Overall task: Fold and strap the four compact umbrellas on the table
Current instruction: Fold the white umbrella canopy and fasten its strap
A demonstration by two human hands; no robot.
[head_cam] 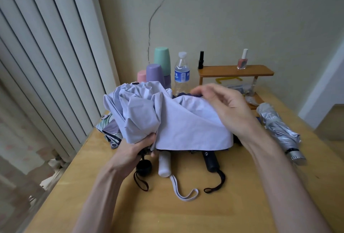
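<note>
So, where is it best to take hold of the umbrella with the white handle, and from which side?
Probably by the white handle, from above on the near side. It sticks out bare from under the lilac canopy, pointing toward the person; the rest is hidden by fabric.

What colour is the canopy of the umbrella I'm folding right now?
The canopy is pale lavender, plain with no pattern; the head view shows it.

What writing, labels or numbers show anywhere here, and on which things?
Water bottle label: white Chinese characters and a barcode, too blurred to read.
Black umbrella handle: a small white emblem, no legible letters.
No other text can be made out.
</note>
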